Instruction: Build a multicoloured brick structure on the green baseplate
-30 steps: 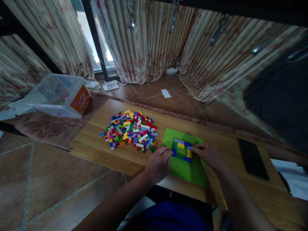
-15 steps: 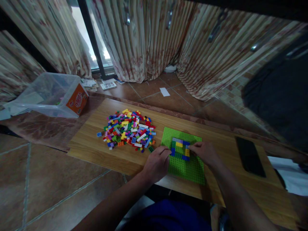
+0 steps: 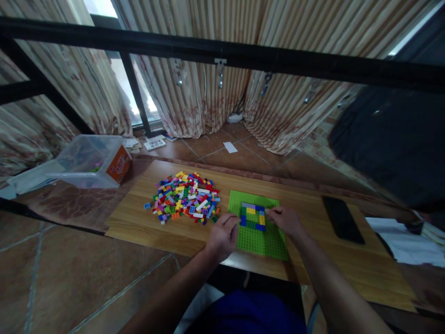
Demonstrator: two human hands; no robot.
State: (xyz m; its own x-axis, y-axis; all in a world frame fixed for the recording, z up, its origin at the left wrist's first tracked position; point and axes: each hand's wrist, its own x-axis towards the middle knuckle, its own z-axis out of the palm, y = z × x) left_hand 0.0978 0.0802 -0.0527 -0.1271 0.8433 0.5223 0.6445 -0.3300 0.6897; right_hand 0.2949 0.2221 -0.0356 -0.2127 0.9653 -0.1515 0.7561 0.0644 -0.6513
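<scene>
A square green baseplate [image 3: 269, 243] lies on the wooden table, carrying a low rectangular frame of blue, yellow, green and greyish building bricks [image 3: 257, 227]. At its left edge is my left hand [image 3: 222, 236], fingers curled together and tips close to the frame's left side. Whatever those fingers may hold is hidden. My right hand [image 3: 287, 222] reaches in from the right over the plate, thumb and fingers pinched just beside the frame's right side. Anything in that pinch is too small to make out. Left of the plate spreads a pile of loose multicoloured bricks [image 3: 186, 197].
A clear plastic bin [image 3: 86, 160] with an orange label stands beyond the table's left end. A black phone-like slab [image 3: 342, 219] lies on the table [image 3: 309, 253] at right, near white papers [image 3: 405, 239]. A dark metal bar [image 3: 243, 51] crosses above.
The view has tilted up, bringing the dark bar into sight. My right hand's fingertips have drawn slightly off the frame's right side. My left hand stays by the plate's left edge.
</scene>
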